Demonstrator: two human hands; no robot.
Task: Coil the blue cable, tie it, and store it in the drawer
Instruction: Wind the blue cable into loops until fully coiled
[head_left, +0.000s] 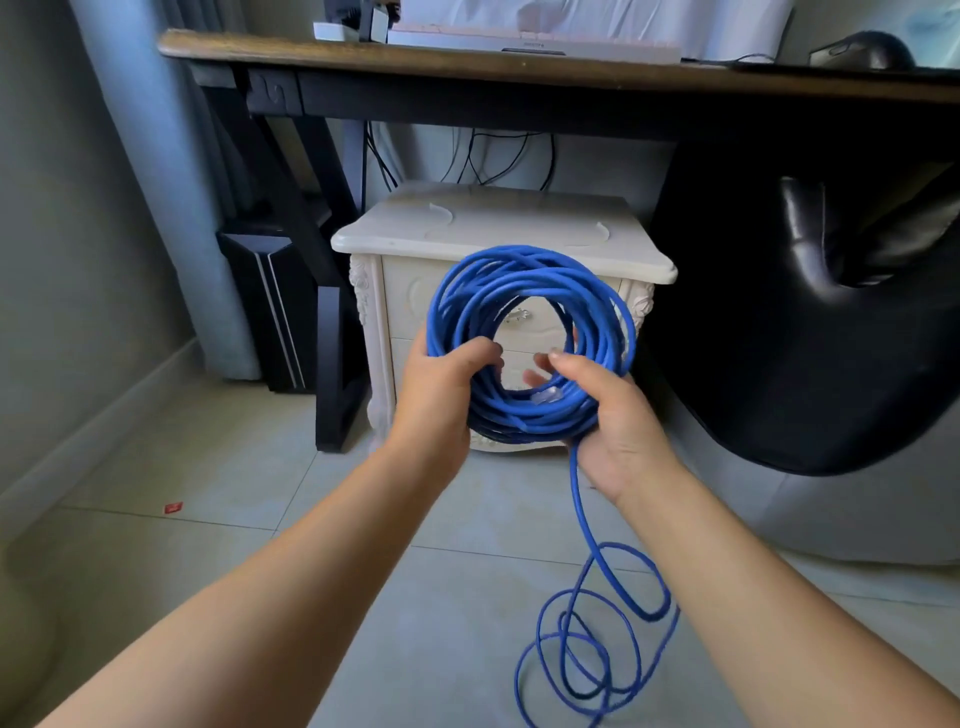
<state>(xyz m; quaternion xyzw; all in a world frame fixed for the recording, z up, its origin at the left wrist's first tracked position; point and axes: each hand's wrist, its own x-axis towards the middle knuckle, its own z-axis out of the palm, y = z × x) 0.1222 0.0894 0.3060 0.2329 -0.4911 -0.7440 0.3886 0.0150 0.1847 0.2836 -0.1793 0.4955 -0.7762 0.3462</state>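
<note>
Blue cable (457, 312) coil gripped btwn left hand (441, 387) & right hand (621, 423).

At centre the cable (530, 421) sits coiled between the left hand (441, 387) and right hand (618, 421), before the cabinet (498, 223), which stands under the desk (467, 60) at top. A chair (810, 338) is right of it; loose cable lies on the floor (208, 519), lower right.

Two hands (left hand (439, 387), right hand (621, 421)), one blue cable (519, 270), one cabinet (493, 228), one desk (467, 63), one chair (805, 322).
</note>
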